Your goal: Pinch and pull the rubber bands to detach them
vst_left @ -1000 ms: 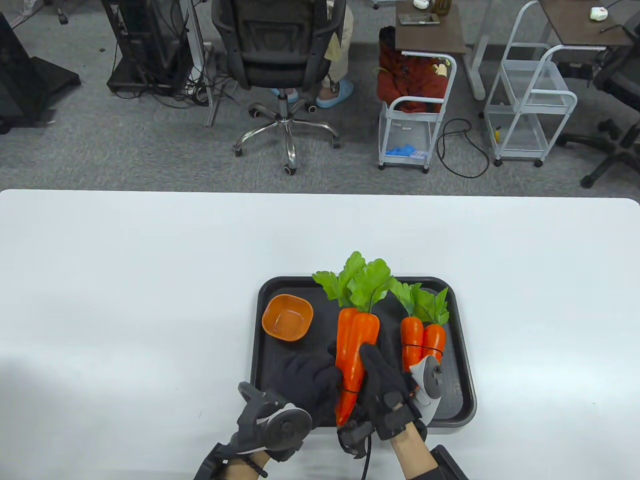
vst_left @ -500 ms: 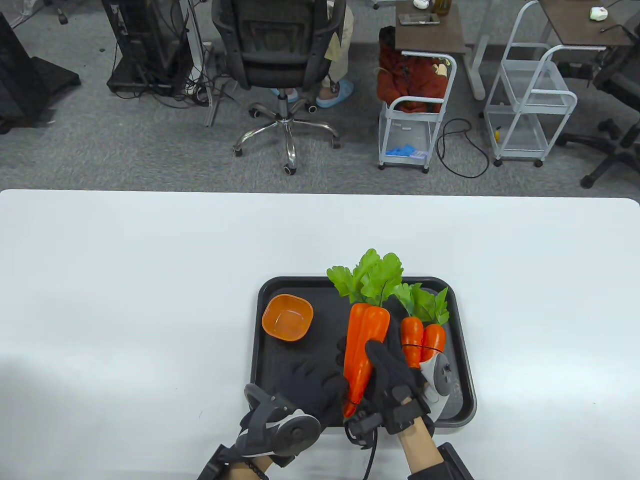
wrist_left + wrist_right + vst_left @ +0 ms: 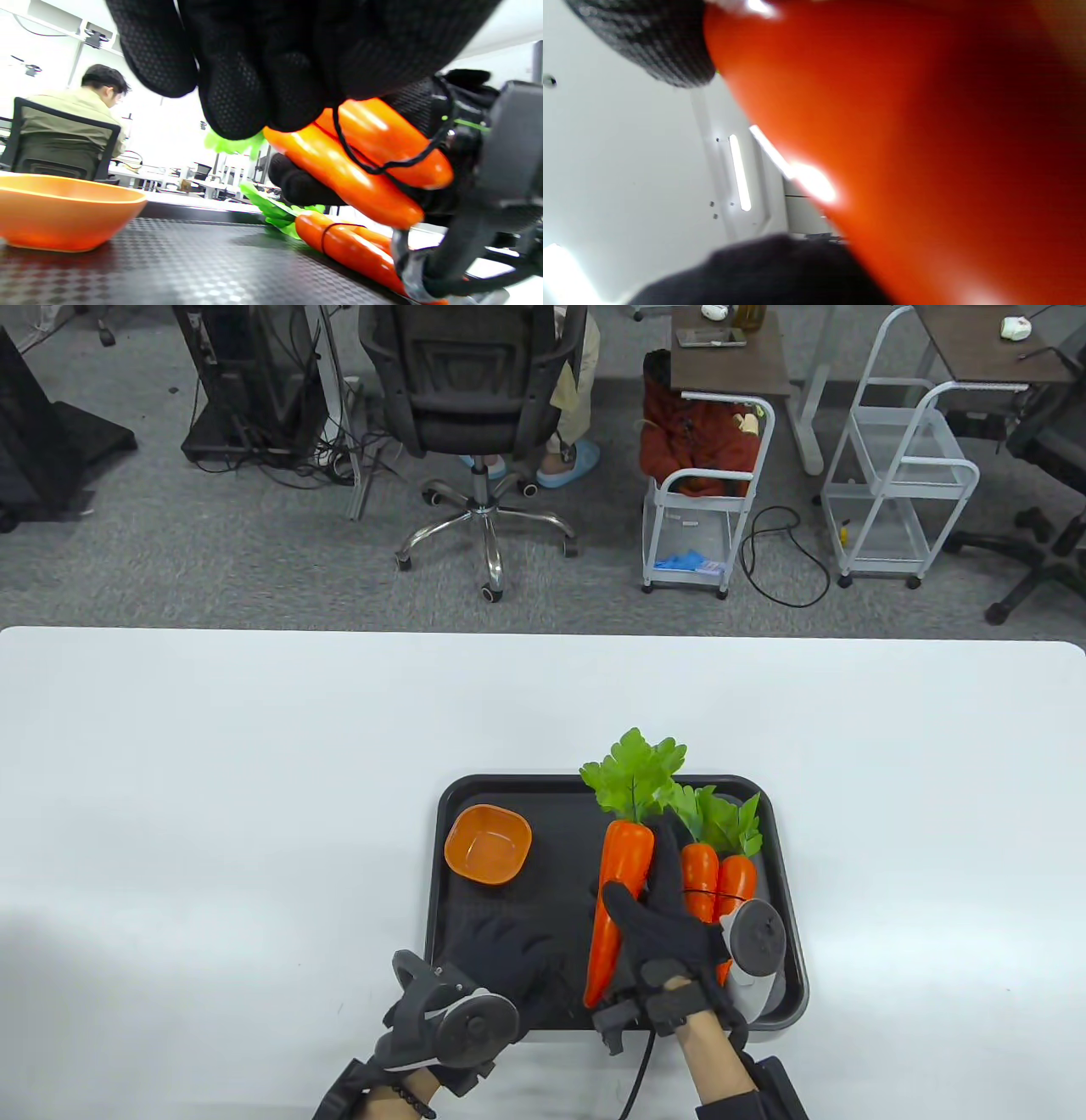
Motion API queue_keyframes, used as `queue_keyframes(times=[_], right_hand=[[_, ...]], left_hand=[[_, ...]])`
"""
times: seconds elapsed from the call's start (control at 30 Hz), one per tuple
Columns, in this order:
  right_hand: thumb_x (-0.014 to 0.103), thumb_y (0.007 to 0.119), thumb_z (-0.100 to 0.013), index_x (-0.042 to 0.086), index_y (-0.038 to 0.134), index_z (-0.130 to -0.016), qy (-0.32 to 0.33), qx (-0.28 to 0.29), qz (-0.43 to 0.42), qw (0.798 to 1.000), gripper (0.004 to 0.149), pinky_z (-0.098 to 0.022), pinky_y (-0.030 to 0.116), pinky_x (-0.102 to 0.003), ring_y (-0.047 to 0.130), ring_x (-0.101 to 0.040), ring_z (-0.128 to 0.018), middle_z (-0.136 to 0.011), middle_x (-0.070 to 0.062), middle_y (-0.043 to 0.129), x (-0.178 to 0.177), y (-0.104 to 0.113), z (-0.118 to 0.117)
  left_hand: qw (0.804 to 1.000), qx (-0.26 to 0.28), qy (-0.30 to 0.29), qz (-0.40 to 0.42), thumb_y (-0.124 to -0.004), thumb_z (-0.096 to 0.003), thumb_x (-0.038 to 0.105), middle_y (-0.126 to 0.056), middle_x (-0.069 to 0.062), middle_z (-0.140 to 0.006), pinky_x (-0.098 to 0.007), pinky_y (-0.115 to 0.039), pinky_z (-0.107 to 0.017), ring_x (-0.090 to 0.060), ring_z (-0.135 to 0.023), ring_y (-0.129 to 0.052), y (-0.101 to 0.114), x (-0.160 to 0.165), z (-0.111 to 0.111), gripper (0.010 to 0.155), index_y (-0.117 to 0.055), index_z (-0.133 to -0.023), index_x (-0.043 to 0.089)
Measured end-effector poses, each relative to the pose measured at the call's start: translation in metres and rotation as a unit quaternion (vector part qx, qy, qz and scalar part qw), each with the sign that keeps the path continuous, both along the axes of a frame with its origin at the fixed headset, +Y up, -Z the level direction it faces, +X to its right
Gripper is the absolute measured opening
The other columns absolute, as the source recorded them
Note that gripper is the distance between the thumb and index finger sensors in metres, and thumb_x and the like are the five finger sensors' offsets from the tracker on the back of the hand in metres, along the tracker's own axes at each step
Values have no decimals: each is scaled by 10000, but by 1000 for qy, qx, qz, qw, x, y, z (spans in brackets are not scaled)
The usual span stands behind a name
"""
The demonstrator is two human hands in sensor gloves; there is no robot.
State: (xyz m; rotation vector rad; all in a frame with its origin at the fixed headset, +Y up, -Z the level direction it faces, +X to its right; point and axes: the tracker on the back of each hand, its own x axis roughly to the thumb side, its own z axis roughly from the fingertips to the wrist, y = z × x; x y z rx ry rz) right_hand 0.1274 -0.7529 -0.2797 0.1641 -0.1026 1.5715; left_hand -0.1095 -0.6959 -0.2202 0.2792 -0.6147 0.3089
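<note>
My right hand [image 3: 645, 912] grips a pair of orange toy carrots [image 3: 624, 874] with green leaves and holds it tilted above the black tray [image 3: 450, 814]. In the left wrist view a black rubber band [image 3: 373, 169] loops around the pair's pointed ends [image 3: 360, 186]. It runs up into the fingers [image 3: 254, 84] of my left hand [image 3: 543, 963], which pinch it. A second carrot pair [image 3: 717, 882] lies on the tray's right side with a black band [image 3: 708, 892] around it. It also shows in the left wrist view [image 3: 348, 250]. The carrot [image 3: 925, 169] fills the right wrist view.
An orange bowl [image 3: 488, 842] sits in the tray's left part, close to my left hand [image 3: 63, 216]. The tray lies near the front edge of the white table [image 3: 212, 814]. Chairs and carts stand on the floor beyond the far edge.
My right hand has swung the held carrot pair to the right, its leaves now next to the second pair's leaves. My left hand has drawn back slightly toward the lower left.
</note>
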Motion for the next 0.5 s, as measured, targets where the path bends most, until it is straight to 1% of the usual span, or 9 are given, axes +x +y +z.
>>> queue_keyframes(times=[0.1,0.17,0.3,0.4,0.43,0.5], right_hand=[[544,871,-473,220,245,-1094,-13,4,88,996,939,-453,829,-602,765,-639,-761,-1066,-350,253,-2,8,-2],[547,867,-475,230,249,-1097,-17,1,149,989,933,-444,836,-599,769,-636,-759,-1068,-349,251,-7,13,-4],[535,874,-476,232,258,-1098,-21,-14,228,973,926,-442,825,-609,759,-650,-753,-1067,-352,243,-16,20,-10],[534,876,-475,230,262,-1099,-26,-31,300,953,926,-441,824,-609,760,-650,-750,-1067,-350,241,-24,23,-17],[536,873,-475,234,259,-1098,-28,-45,330,943,926,-443,825,-607,761,-648,-752,-1068,-349,239,-27,24,-19],[534,875,-475,233,262,-1098,-28,-53,371,927,924,-441,824,-608,759,-652,-749,-1067,-349,238,-33,25,-23]], left_hand=[[1000,0,18,7,-785,-456,452,-1063,83,-756,-516,-842,-629,-186,-692,-1065,1,-5,-3,352,-859,-792,378],[999,-4,32,13,-781,-458,455,-1068,84,-746,-513,-848,-620,-186,-680,-1069,2,-8,-5,353,-861,-792,375],[999,-15,45,19,-771,-463,462,-1077,74,-723,-508,-859,-602,-186,-649,-1079,3,-12,-7,363,-863,-797,356],[998,-13,53,17,-773,-461,464,-1082,76,-712,-503,-866,-593,-184,-635,-1084,4,-15,-8,364,-866,-795,354],[998,-14,57,19,-773,-460,466,-1084,76,-707,-501,-868,-591,-183,-631,-1086,5,-17,-8,365,-867,-793,352],[998,-17,62,20,-773,-460,470,-1086,79,-702,-498,-872,-587,-183,-626,-1087,5,-18,-10,366,-869,-791,350]])
